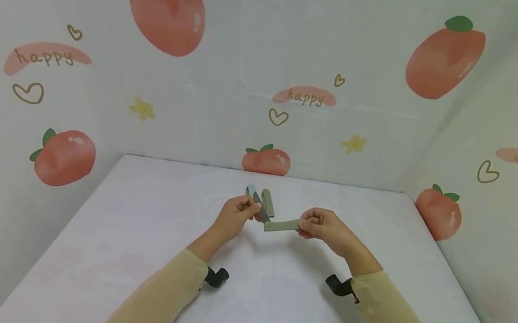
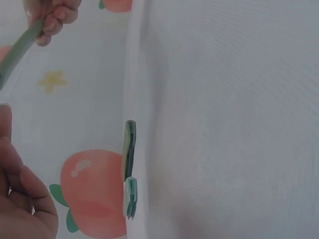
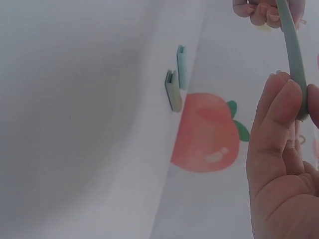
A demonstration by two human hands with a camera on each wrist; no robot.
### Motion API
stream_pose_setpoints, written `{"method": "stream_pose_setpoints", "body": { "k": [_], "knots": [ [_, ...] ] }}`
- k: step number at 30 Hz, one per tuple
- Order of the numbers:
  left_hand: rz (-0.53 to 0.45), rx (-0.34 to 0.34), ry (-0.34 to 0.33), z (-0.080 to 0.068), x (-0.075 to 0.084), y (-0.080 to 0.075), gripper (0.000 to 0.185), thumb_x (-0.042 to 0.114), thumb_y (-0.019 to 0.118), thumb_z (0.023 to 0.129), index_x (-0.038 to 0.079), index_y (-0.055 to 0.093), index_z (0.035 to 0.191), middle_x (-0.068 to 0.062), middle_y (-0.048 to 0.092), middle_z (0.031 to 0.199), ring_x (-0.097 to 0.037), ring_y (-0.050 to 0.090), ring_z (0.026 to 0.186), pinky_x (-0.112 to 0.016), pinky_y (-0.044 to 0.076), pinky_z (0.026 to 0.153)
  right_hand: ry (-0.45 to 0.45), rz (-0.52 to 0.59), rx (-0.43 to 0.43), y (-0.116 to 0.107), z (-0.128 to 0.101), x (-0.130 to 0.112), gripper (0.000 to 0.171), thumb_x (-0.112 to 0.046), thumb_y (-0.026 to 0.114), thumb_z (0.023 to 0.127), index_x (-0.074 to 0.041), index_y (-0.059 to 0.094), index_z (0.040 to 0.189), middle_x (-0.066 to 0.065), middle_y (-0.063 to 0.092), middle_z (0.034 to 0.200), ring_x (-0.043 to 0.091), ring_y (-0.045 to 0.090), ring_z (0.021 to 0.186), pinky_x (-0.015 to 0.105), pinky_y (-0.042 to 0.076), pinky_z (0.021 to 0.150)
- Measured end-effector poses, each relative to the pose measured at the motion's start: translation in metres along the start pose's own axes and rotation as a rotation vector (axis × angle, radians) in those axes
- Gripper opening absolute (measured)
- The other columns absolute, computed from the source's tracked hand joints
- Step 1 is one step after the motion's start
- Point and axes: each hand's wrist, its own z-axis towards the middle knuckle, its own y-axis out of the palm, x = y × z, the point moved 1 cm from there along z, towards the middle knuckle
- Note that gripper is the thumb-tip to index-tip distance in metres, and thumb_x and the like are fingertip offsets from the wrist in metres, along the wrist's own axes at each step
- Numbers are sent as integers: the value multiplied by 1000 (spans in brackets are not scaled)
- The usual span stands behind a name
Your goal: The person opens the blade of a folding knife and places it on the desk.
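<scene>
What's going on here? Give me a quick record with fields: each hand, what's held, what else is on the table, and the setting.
Left hand: grips one end of a folding green tool, beside its dark blade-like part.
Right hand: pinches the other end of the tool.
Held thing: folding green tool, opened out, lifted between both hands above the table.
On the table: two small pieces, one olive green, one pale teal, lying side by side beyond the hands.
Table: white cloth cover.
Setting: backdrop printed with peaches.
</scene>
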Motion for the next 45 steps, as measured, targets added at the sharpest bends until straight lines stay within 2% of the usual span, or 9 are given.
{"method": "stream_pose_setpoints", "body": {
  "k": [4, 7, 13, 17, 22, 29, 35, 39, 45],
  "knots": [
    [19, -31, -36, -1, 3, -3, 19, 11, 61, 101, -1, 59, 86, -10, 70, 81, -28, 63, 81, -42, 50, 76, -6, 2, -7, 0, -1, -1, 23, -9, 65, 98, 8, 54, 110, 8, 71, 90, 15, 68, 86, 28, 55, 81],
    [47, -40, -69, -2, 6, -6, 12, 10, 62, 100, 1, 59, 92, -6, 70, 84, -32, 61, 84, -42, 50, 78, -12, -2, -11, 0, -1, -1, 24, -9, 64, 98, 9, 54, 110, 7, 71, 90, 15, 68, 86, 28, 55, 81],
    [98, -23, -160, -5, 6, -11, 10, 9, 68, 96, 3, 60, 95, -3, 70, 83, -23, 61, 81, -29, 47, 71, -17, -34, -16, 2, 1, -4, 25, -8, 63, 99, 11, 55, 113, 8, 70, 92, 15, 67, 86, 30, 55, 82],
    [130, -32, -218, -7, 6, -14, 10, 10, 70, 94, 4, 62, 97, -2, 72, 82, -16, 60, 78, -29, 46, 70, -17, -51, -16, 5, 3, -7, 26, -10, 62, 99, 11, 57, 114, 12, 69, 94, 17, 66, 86, 30, 55, 81],
    [147, -54, -273, -9, 7, -16, 13, 12, 72, 93, 5, 61, 96, -3, 74, 83, -16, 59, 77, -31, 45, 73, -14, -52, -18, 9, 4, -9, 25, -10, 61, 100, 11, 57, 114, 19, 66, 96, 19, 65, 84, 30, 55, 79],
    [156, -98, -283, -11, 6, -17, 12, 13, 70, 95, 6, 61, 95, -3, 74, 82, -17, 59, 78, -32, 45, 74, -5, -69, -15, 11, 6, -7, 23, -11, 60, 101, 10, 56, 111, 18, 65, 92, 20, 64, 81, 29, 55, 77],
    [122, -160, -274, -9, 7, -21, 12, 12, 68, 95, 4, 59, 94, -5, 74, 84, -17, 58, 78, -41, 47, 79, -1, -101, -10, 11, 9, -5, 21, -11, 60, 101, 8, 58, 108, 23, 64, 93, 21, 63, 81, 30, 55, 76],
    [89, -203, -266, -8, 3, -25, 13, 11, 68, 95, 3, 57, 94, -6, 74, 84, -18, 58, 78, -42, 48, 81, 7, -105, -21, 11, 8, -8, 21, -11, 61, 100, 8, 59, 108, 22, 66, 93, 20, 63, 81, 30, 55, 76],
    [50, -210, -262, -6, -3, -27, 13, 11, 67, 96, 2, 58, 96, -8, 74, 86, -20, 58, 81, -43, 48, 83, 21, -94, -19, 9, 10, -9, 20, -11, 63, 99, 7, 60, 106, 23, 67, 94, 22, 64, 82, 30, 55, 76]
  ]
}}
